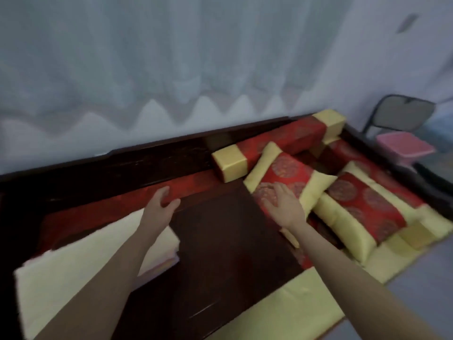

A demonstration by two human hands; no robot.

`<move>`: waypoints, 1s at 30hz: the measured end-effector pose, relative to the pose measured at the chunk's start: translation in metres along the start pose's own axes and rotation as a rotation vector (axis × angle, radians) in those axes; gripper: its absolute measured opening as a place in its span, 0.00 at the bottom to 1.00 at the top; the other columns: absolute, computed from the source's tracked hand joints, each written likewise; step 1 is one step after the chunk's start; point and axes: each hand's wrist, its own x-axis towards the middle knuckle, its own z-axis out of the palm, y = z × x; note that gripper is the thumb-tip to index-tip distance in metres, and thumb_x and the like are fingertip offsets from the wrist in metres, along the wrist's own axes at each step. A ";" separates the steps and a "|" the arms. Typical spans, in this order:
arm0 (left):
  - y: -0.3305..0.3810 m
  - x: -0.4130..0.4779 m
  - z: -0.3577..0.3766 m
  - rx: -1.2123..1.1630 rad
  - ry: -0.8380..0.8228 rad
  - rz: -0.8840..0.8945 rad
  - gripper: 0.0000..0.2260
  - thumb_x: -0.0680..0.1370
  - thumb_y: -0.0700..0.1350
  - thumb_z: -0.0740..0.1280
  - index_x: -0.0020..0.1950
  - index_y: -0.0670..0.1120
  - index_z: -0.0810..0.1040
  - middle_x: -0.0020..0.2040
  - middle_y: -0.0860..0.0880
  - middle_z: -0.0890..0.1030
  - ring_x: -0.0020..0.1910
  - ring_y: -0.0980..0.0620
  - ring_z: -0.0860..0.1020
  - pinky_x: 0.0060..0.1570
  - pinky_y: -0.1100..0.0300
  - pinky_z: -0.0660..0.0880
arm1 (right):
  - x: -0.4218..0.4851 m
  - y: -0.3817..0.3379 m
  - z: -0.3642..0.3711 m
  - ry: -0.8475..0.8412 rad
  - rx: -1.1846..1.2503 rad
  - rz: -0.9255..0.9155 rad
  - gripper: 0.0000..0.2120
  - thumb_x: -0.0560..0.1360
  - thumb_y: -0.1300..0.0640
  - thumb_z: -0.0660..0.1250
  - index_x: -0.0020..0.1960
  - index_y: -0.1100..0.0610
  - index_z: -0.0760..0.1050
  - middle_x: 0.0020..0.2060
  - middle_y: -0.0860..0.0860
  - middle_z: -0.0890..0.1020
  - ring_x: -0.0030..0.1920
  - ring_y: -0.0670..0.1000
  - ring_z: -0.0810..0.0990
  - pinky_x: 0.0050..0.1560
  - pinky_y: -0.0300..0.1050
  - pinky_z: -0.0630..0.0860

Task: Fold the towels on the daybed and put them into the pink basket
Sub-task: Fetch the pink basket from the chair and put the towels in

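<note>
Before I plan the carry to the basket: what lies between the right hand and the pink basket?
In the head view, red-and-yellow cushions fill the stretch between the right hand and the pink basket, which sits past the daybed's dark end rail.

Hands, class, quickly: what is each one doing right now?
Left hand: open, fingers curled, holding nothing.
Right hand: open, flat over the red-and-yellow cushion, holding nothing.
</note>
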 end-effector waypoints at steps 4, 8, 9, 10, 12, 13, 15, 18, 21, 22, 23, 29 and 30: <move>0.077 -0.017 0.103 0.034 -0.229 0.126 0.22 0.76 0.43 0.67 0.70 0.46 0.69 0.69 0.47 0.73 0.68 0.50 0.71 0.67 0.57 0.64 | -0.047 0.102 -0.098 0.158 0.040 0.235 0.23 0.76 0.48 0.62 0.67 0.57 0.67 0.66 0.54 0.72 0.66 0.54 0.71 0.60 0.49 0.70; 0.140 -0.055 0.212 0.020 -0.380 0.191 0.21 0.77 0.41 0.66 0.70 0.44 0.69 0.63 0.47 0.75 0.65 0.49 0.72 0.62 0.58 0.68 | -0.096 0.191 -0.167 0.305 0.218 0.431 0.25 0.74 0.50 0.67 0.69 0.56 0.67 0.66 0.54 0.73 0.65 0.54 0.72 0.63 0.48 0.69; 0.153 -0.065 0.236 0.021 -0.410 0.215 0.21 0.76 0.40 0.66 0.69 0.44 0.69 0.63 0.46 0.75 0.65 0.48 0.73 0.63 0.57 0.69 | -0.109 0.212 -0.181 0.335 0.259 0.468 0.26 0.74 0.50 0.67 0.69 0.56 0.67 0.66 0.54 0.73 0.65 0.54 0.73 0.64 0.49 0.70; 0.168 -0.078 0.267 0.038 -0.433 0.246 0.20 0.76 0.40 0.66 0.68 0.44 0.70 0.64 0.46 0.75 0.65 0.48 0.73 0.64 0.55 0.69 | -0.124 0.238 -0.199 0.360 0.271 0.493 0.26 0.74 0.50 0.67 0.69 0.56 0.67 0.66 0.54 0.73 0.64 0.54 0.72 0.63 0.49 0.70; 0.193 -0.100 0.323 0.116 -0.435 0.340 0.20 0.76 0.40 0.67 0.67 0.43 0.71 0.64 0.45 0.76 0.64 0.47 0.74 0.66 0.53 0.69 | -0.150 0.293 -0.231 0.388 0.182 0.506 0.26 0.74 0.50 0.66 0.69 0.55 0.66 0.67 0.54 0.72 0.64 0.55 0.72 0.60 0.48 0.69; 0.204 -0.114 0.358 0.190 -0.416 0.429 0.21 0.75 0.40 0.67 0.67 0.43 0.71 0.64 0.45 0.76 0.64 0.47 0.74 0.66 0.52 0.69 | -0.165 0.325 -0.250 0.383 0.099 0.495 0.25 0.74 0.49 0.66 0.69 0.54 0.66 0.67 0.53 0.72 0.64 0.55 0.72 0.59 0.49 0.70; 0.221 -0.135 0.421 0.374 -0.403 0.648 0.23 0.74 0.41 0.67 0.69 0.42 0.70 0.66 0.44 0.74 0.67 0.45 0.71 0.67 0.51 0.67 | -0.185 0.386 -0.283 0.355 -0.034 0.458 0.27 0.73 0.48 0.65 0.69 0.51 0.65 0.68 0.52 0.70 0.63 0.55 0.73 0.59 0.52 0.73; 0.244 -0.163 0.502 0.583 -0.405 0.849 0.24 0.76 0.42 0.66 0.72 0.42 0.67 0.71 0.43 0.69 0.71 0.44 0.65 0.70 0.50 0.63 | -0.210 0.461 -0.320 0.346 -0.184 0.442 0.27 0.73 0.47 0.65 0.70 0.51 0.64 0.71 0.52 0.67 0.67 0.55 0.70 0.63 0.53 0.72; 0.267 -0.180 0.579 0.660 -0.384 0.916 0.25 0.76 0.43 0.66 0.72 0.41 0.67 0.71 0.41 0.69 0.71 0.42 0.65 0.70 0.48 0.63 | -0.218 0.532 -0.348 0.348 -0.210 0.497 0.27 0.73 0.51 0.66 0.71 0.54 0.64 0.71 0.53 0.67 0.68 0.54 0.68 0.64 0.50 0.69; 0.275 -0.183 0.610 0.678 -0.387 0.900 0.25 0.76 0.43 0.66 0.73 0.41 0.66 0.72 0.41 0.69 0.71 0.42 0.65 0.70 0.48 0.63 | -0.216 0.562 -0.356 0.338 -0.213 0.508 0.27 0.73 0.51 0.66 0.71 0.54 0.64 0.71 0.53 0.67 0.68 0.54 0.68 0.65 0.49 0.68; 0.280 -0.185 0.623 0.682 -0.393 0.900 0.25 0.76 0.43 0.65 0.73 0.42 0.66 0.72 0.42 0.69 0.71 0.43 0.65 0.70 0.48 0.63 | -0.213 0.577 -0.358 0.332 -0.210 0.506 0.27 0.74 0.51 0.65 0.71 0.53 0.64 0.71 0.53 0.67 0.69 0.54 0.67 0.66 0.49 0.68; 0.302 -0.167 0.750 0.690 -0.416 0.839 0.25 0.76 0.43 0.64 0.73 0.42 0.65 0.70 0.43 0.69 0.70 0.43 0.65 0.67 0.49 0.65 | -0.166 0.707 -0.373 0.264 -0.213 0.549 0.30 0.73 0.50 0.66 0.72 0.52 0.61 0.73 0.53 0.64 0.72 0.54 0.64 0.69 0.51 0.64; 0.306 -0.160 0.774 0.702 -0.413 0.828 0.25 0.76 0.43 0.64 0.73 0.42 0.65 0.70 0.43 0.69 0.70 0.43 0.65 0.67 0.49 0.65 | -0.155 0.730 -0.375 0.255 -0.241 0.542 0.30 0.73 0.50 0.66 0.72 0.52 0.61 0.73 0.53 0.64 0.72 0.55 0.64 0.70 0.51 0.64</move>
